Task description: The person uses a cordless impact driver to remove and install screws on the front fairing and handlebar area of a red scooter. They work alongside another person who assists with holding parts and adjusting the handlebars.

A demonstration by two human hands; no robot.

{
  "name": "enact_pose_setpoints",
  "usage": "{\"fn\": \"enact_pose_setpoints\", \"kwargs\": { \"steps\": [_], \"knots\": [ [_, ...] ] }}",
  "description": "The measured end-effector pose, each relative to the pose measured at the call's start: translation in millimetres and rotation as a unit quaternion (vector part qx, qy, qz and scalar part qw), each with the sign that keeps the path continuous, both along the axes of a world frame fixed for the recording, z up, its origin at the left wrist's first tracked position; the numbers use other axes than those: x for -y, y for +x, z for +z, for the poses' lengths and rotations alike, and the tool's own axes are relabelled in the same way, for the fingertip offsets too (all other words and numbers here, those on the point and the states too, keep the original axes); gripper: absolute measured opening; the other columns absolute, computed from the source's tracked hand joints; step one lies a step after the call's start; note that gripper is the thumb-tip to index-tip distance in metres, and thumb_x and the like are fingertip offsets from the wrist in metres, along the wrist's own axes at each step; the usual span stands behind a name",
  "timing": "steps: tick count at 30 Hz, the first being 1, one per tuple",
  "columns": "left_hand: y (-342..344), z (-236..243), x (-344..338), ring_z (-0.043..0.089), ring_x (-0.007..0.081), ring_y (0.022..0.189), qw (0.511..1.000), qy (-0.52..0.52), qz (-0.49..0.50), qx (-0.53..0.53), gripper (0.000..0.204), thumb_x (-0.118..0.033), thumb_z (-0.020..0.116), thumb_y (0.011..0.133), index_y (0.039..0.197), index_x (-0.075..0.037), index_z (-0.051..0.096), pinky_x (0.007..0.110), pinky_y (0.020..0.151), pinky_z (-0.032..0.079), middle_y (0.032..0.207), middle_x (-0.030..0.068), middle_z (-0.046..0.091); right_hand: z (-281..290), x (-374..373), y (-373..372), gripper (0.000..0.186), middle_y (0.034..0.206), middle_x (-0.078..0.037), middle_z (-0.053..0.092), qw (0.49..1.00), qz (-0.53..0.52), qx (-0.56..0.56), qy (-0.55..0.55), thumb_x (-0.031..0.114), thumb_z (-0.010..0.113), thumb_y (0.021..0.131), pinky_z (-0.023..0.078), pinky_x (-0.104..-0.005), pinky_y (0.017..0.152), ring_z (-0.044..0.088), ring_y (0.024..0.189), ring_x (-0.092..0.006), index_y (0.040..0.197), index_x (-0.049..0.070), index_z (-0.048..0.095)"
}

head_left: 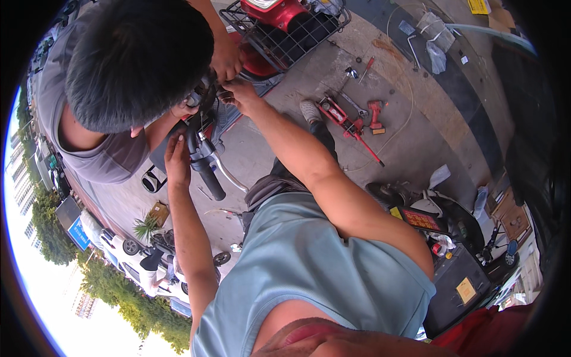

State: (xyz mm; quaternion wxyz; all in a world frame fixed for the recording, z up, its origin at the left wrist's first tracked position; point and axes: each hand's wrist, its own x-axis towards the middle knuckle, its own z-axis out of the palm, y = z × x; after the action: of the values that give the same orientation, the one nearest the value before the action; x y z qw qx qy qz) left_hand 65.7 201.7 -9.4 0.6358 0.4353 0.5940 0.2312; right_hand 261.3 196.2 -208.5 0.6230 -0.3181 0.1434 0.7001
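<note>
Left hand (177, 159) was beside the black-gripped handlebar (210, 180), fingers extended and not wrapped around it; fingertip contact could not be determined. Right hand (240, 96) was at the handlebar's upper section, fingers curled, but whether they clamped a part could not be told, next to a co-worker's hand (226, 59). The silver brake lever (227, 173) ran alongside the grip; a red floor jack (336, 112) and red cordless drill (375, 115) lay on the pavement.

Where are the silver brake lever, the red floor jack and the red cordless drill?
Silver brake lever (224, 170), head view: middle of its curved blade.
Red floor jack (339, 117), head view: its long body.
Red cordless drill (375, 116), head view: its handle, above the battery.
</note>
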Motion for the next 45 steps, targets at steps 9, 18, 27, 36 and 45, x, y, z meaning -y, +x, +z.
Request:
{"fn": "enact_pose_setpoints", "kwargs": {
  "steps": [9,18,27,36,45],
  "knots": [
    [13,-18,-14,0.065,0.0145,0.102,0.997,-0.047,-0.049,-0.022,0.042,-0.017,0.056,0.100,0.137,0.000,0.050,0.027,0.089,0.051,0.122,0.0079,0.065,9,-12,-10,0.019,0.092,-0.007,0.067,0.999,-0.029,0.045,-0.003,0.007,0.067,0.088,0.050,-0.0315,0.059,0.066,0.076,-0.0203,0.106,0.006,0.060],
    [3,0,1,0.060,0.0177,0.114,0.999,-0.030,-0.009,0.010,0.037,-0.017,0.055,0.101,0.134,0.001,0.052,0.032,0.101,0.043,0.126,0.0086,0.061,17,-20,-30,0.024,0.093,-0.005,0.067,0.989,-0.132,0.017,-0.064,0.007,0.067,0.085,0.047,-0.0288,0.050,0.065,0.073,-0.0161,0.108,0.007,0.061],
    [-19,0,19,0.060,0.0173,0.111,0.999,-0.025,-0.011,0.033,0.032,-0.019,0.057,0.102,0.129,-0.002,0.056,0.032,0.098,0.044,0.122,0.0081,0.063,11,-27,-25,0.015,0.072,-0.002,0.059,0.987,-0.128,0.090,-0.040,0.003,0.069,0.083,0.040,-0.0288,0.042,0.057,0.055,-0.0140,0.096,0.007,0.061],
    [-27,-7,33,0.057,0.0143,0.109,0.999,-0.026,0.013,0.036,0.031,-0.018,0.054,0.102,0.128,-0.002,0.056,0.030,0.098,0.041,0.116,0.0040,0.063,8,1,1,0.011,0.071,-0.002,0.061,1.000,0.005,-0.001,0.028,0.019,0.069,0.087,0.045,-0.0284,0.048,0.057,0.055,-0.0142,0.090,0.010,0.064],
    [-34,0,30,0.062,0.0173,0.111,0.999,-0.021,0.014,0.037,0.036,-0.021,0.056,0.102,0.132,-0.002,0.056,0.032,0.095,0.046,0.123,0.0094,0.065,-11,30,8,0.012,0.076,-0.002,0.065,0.873,-0.067,0.471,-0.106,0.014,0.068,0.088,0.050,-0.0296,0.059,0.059,0.065,-0.0104,0.094,0.004,0.064]
  ]
}}
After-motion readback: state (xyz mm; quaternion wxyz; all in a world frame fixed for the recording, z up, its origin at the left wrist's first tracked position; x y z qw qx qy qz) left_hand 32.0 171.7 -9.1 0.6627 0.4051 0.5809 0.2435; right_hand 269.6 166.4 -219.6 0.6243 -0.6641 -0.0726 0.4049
